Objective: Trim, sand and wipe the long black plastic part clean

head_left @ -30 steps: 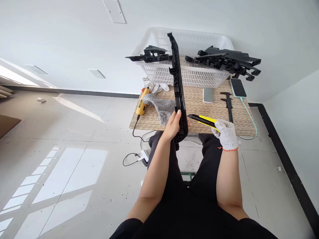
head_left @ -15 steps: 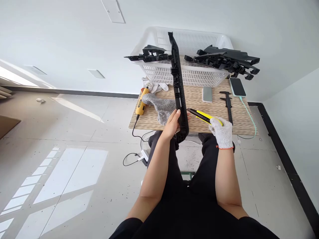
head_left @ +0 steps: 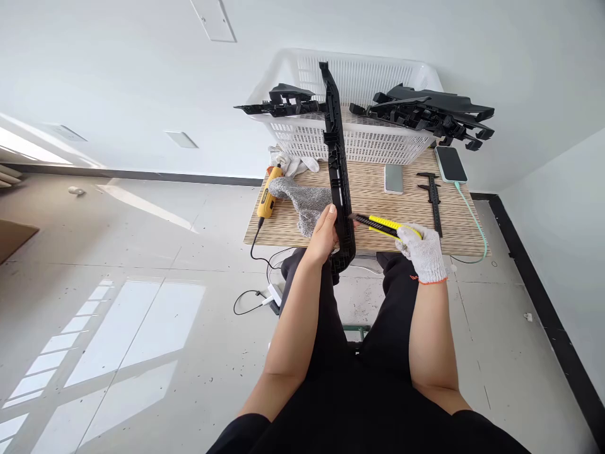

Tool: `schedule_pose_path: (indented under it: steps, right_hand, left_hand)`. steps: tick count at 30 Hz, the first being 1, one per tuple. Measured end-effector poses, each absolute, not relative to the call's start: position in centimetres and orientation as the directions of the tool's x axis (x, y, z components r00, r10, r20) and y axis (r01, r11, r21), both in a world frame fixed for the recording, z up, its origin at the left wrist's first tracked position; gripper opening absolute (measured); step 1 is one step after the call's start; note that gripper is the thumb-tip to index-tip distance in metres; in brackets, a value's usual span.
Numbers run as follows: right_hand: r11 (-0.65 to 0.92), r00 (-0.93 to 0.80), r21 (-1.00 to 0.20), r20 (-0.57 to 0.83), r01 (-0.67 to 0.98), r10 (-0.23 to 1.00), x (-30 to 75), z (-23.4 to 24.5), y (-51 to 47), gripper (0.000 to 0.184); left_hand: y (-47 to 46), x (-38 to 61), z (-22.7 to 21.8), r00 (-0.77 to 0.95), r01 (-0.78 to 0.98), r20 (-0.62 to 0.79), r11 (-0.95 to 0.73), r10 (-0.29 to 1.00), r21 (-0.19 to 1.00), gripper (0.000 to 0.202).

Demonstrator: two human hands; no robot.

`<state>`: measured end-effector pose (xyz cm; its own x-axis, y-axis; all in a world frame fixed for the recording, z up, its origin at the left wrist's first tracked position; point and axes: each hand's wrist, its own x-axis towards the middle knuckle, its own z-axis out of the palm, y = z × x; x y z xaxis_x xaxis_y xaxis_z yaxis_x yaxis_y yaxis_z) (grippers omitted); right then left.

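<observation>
My bare left hand (head_left: pixel 324 235) is closed around the lower part of a long black plastic trim piece (head_left: pixel 336 157), which stands nearly upright over the table's front edge. Its lower end bends back toward my legs. In a white knit glove, my right hand (head_left: pixel 421 251) grips a yellow and black utility knife (head_left: pixel 385 226). The knife points left, and its tip is at the right edge of the trim piece, near my left fingers. Whether the blade touches the plastic I cannot tell. Behind the trim piece lies a crumpled grey cloth (head_left: pixel 307 202).
On the wood-patterned table (head_left: pixel 368 183) are a yellow corded power tool (head_left: pixel 268 195), white gloves (head_left: pixel 295 164), a small grey-green box (head_left: pixel 393 179), a caliper (head_left: pixel 432 202) and a phone (head_left: pixel 450 164) on a cable. Behind stands a white basket (head_left: pixel 378 144) bearing several black plastic parts (head_left: pixel 420 110).
The utility knife has moved left, its tip now at the trim piece's edge. The trim piece's lower end has shifted slightly left with my left hand.
</observation>
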<state>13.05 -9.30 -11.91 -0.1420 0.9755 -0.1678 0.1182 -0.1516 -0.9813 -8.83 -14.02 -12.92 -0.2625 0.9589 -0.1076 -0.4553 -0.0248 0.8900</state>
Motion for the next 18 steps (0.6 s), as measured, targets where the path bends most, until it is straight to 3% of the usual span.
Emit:
schedule_pose_path:
  steps: [8,12,15,18]
  right_hand:
    - [-0.209,-0.166,-0.970,-0.228,0.125,0.959,13.01,-11.35,-9.49,0.036]
    - [-0.167,-0.116,-0.981,-0.178,0.096,0.977,12.95,-11.18,-9.65,0.037]
    - [-0.200,-0.203,-0.970,-0.226,0.139,0.953,12.96,-11.25,-9.68,0.036]
    - [-0.192,-0.139,-0.974,-0.208,0.120,0.968,13.00,-11.42,-9.61,0.039]
  left_hand:
    - [-14.06,-8.94,-12.92,-0.246,-0.476,-0.097,-0.032,0.964,0.879,0.039]
    - [-14.03,-9.00,-13.02,-0.262,-0.462,-0.123,-0.013,0.957,0.887,0.040]
    - [-13.99,-9.02,-13.09,-0.247,-0.460,-0.131,0.003,0.960,0.888,0.042]
    - [-13.93,-9.03,-13.15,-0.247,-0.456,-0.133,0.006,0.960,0.890,0.041]
